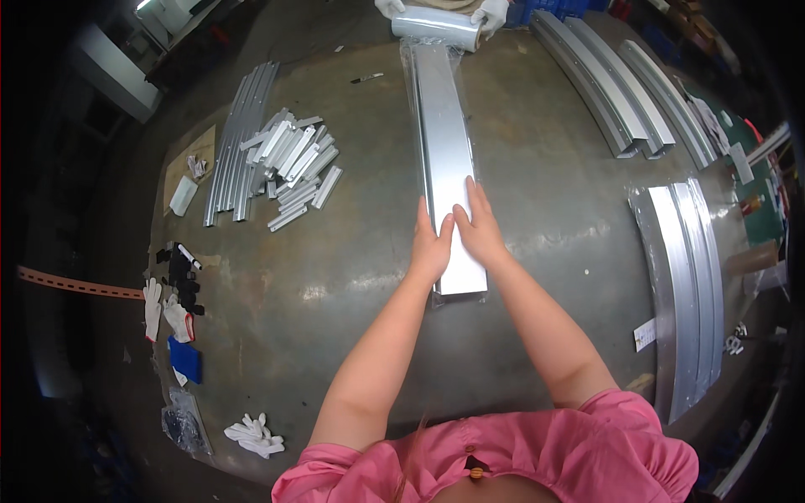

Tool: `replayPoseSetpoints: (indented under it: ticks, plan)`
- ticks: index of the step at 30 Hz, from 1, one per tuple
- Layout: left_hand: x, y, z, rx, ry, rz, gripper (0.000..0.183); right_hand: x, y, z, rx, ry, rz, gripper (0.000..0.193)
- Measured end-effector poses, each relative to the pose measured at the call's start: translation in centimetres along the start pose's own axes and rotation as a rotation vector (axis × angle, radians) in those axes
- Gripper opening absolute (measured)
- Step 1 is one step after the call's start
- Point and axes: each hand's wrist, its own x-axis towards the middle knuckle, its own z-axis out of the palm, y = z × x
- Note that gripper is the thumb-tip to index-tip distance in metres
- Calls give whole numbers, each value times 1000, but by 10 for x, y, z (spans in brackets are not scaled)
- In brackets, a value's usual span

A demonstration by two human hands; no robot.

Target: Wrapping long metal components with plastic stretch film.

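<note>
A long silvery metal profile (442, 117) lies lengthwise in front of me on the grey work table. Clear plastic film (412, 80) lies under it and shows past its edges. My left hand (431, 251) rests along the left edge near its close end, fingers stretched forward. Along the right edge lies my right hand (480, 230), also with straight fingers. Both thumbs are on the top face, their tips nearly meeting. At the far end, a co-worker's white-gloved hands (493, 14) hold a roll of clear film (438, 29) by its ends.
Short metal pieces (293, 159) are heaped at the left beside long thin profiles (243, 138). Large profiles (591, 80) lie at the far right, with film-wrapped profiles (683, 293) nearer. White gloves (254, 435), a blue block (185, 360) and a marker (190, 256) are at the left.
</note>
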Motion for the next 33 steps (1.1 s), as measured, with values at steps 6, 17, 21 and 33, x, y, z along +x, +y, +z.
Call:
replayPoseSetpoints:
  ticks: [6,17,21,33]
  plan:
    - [0,0,-1,18,-16,-5,59,-1,-5,-2,-19,-19,41,50]
    - [5,-2,-1,34,2,0,62,3,-2,-1,64,-7,21,51]
    - [29,8,-25,75,67,-33,73,26,-1,-26,341,81,80,58]
    - [141,65,-86,-254,78,176,72,148,-16,-99,599,156,-24,67]
